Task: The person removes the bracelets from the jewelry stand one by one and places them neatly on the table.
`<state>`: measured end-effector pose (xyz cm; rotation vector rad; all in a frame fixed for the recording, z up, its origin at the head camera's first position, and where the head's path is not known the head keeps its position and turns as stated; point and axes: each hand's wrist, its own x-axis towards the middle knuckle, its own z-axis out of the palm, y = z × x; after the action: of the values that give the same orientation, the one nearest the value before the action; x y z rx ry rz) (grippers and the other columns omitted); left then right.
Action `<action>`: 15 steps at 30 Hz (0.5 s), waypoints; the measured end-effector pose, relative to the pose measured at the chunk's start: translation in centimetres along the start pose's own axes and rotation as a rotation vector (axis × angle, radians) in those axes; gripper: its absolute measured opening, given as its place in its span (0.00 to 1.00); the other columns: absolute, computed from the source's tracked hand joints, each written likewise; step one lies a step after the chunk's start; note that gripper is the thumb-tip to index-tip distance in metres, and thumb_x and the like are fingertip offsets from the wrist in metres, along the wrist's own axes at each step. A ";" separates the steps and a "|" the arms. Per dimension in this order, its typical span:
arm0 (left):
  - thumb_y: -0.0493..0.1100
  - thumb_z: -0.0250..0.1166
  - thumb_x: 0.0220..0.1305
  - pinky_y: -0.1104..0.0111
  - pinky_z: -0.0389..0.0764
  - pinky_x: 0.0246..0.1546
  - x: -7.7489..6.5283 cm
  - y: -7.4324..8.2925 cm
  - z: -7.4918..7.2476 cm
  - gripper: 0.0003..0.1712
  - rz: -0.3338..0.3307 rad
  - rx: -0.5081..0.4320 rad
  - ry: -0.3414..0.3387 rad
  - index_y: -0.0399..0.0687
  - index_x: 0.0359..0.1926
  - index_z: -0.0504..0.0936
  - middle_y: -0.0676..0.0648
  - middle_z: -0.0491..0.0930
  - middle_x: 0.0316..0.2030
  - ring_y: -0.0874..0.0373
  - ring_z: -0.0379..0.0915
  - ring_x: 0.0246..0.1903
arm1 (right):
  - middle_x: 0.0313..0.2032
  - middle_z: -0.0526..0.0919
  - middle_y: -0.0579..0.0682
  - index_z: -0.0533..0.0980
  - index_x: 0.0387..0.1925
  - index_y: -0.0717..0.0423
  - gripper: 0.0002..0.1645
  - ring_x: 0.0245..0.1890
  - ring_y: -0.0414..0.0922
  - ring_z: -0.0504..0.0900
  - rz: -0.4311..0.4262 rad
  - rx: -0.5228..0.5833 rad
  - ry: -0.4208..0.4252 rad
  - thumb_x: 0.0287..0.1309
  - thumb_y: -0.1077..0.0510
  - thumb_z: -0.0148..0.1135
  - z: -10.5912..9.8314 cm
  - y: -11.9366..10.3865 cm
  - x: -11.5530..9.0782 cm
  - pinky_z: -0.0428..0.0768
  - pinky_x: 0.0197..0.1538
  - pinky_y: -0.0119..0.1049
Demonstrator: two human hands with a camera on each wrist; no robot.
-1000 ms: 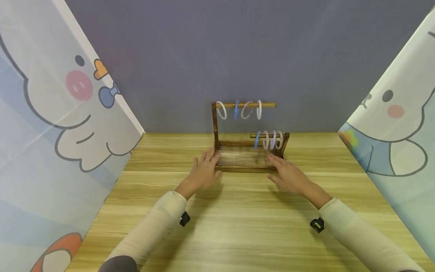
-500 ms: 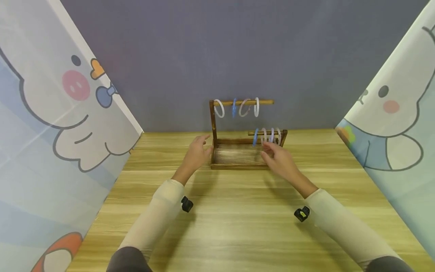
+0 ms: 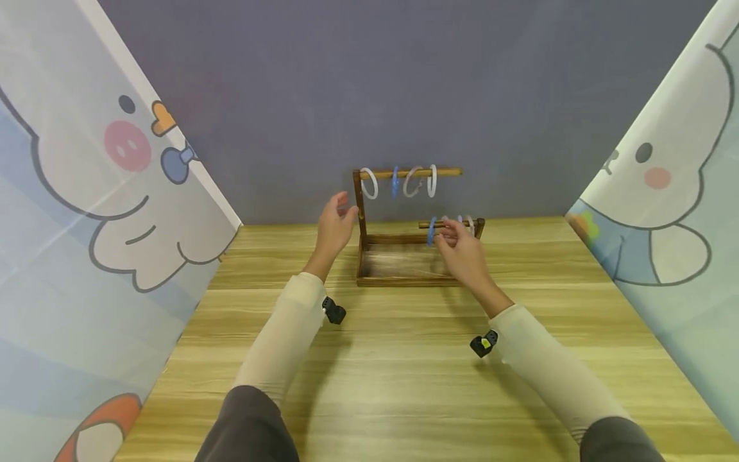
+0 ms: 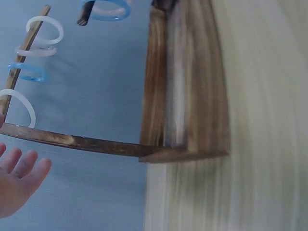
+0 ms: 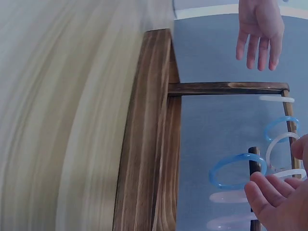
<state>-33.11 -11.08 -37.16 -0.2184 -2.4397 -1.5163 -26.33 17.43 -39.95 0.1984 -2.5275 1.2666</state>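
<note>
In the head view my left hand [image 3: 337, 224] is held up beside the tall left post [image 3: 359, 208] of a wooden bangle stand [image 3: 398, 282], fingers relaxed and holding nothing. My right hand [image 3: 464, 256] is at the short lower bar [image 3: 424, 225], fingers loosely bent right by the bangles. A blue bangle [image 3: 431, 234] hangs at the bar's free end, just left of the fingertips; paler bangles behind are partly hidden by the hand. From the upper bar [image 3: 450, 172] hang a white bangle [image 3: 376, 186], a blue bangle [image 3: 395, 183], a pale clear bangle [image 3: 406, 185] and another white bangle [image 3: 435, 183].
The stand's shallow tray stands on a wood-grain table [image 3: 392, 372] against a grey back wall [image 3: 369, 83]. Cartoon-printed panels [image 3: 190, 256] flank the table on both sides. Small black cameras [image 3: 333, 310] are strapped at the wrists.
Both hands have risen from the tray's edges. The left moved up beside the tall post; the right moved up and left to the lower bar's bangles. The view shifted slightly.
</note>
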 end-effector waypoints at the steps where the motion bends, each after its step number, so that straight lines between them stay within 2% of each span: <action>1: 0.48 0.59 0.75 0.54 0.78 0.64 0.4 0.2 0.0 0.32 0.000 -0.012 0.017 0.44 0.74 0.65 0.39 0.72 0.68 0.43 0.74 0.64 | 0.59 0.83 0.61 0.68 0.70 0.62 0.32 0.54 0.59 0.86 0.010 0.011 0.013 0.73 0.50 0.57 0.2 -0.2 0.2 0.85 0.55 0.53; 5: 0.49 0.59 0.75 0.52 0.77 0.64 1.8 0.9 -0.2 0.33 0.011 -0.035 0.059 0.46 0.75 0.64 0.39 0.71 0.69 0.41 0.72 0.65 | 0.60 0.82 0.61 0.67 0.71 0.61 0.32 0.55 0.58 0.86 0.050 0.041 0.040 0.71 0.51 0.58 0.8 -0.6 0.6 0.85 0.55 0.51; 9: 0.53 0.58 0.76 0.52 0.77 0.65 2.8 1.6 -0.4 0.35 -0.009 -0.022 0.022 0.51 0.77 0.61 0.42 0.68 0.72 0.43 0.70 0.68 | 0.60 0.82 0.62 0.66 0.71 0.62 0.33 0.56 0.58 0.85 0.087 0.077 0.053 0.71 0.52 0.58 1.3 -0.4 0.7 0.85 0.56 0.50; 12: 0.55 0.58 0.76 0.52 0.74 0.67 3.2 2.2 -0.5 0.36 -0.034 -0.018 -0.019 0.55 0.79 0.59 0.45 0.65 0.75 0.46 0.67 0.71 | 0.57 0.84 0.63 0.67 0.70 0.64 0.32 0.54 0.59 0.86 0.084 0.075 0.083 0.70 0.54 0.58 1.6 -0.1 0.7 0.86 0.54 0.50; 15: 0.53 0.58 0.76 0.54 0.74 0.68 3.8 2.7 -0.5 0.34 -0.040 -0.027 -0.017 0.55 0.77 0.62 0.46 0.68 0.73 0.49 0.68 0.70 | 0.53 0.86 0.62 0.69 0.67 0.64 0.30 0.51 0.58 0.87 0.083 0.063 0.115 0.69 0.55 0.60 2.0 -0.1 0.9 0.87 0.50 0.50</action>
<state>-35.96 -10.35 -33.47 -0.1893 -2.4523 -1.5717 -27.61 15.79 -40.75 0.0337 -2.4227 1.3494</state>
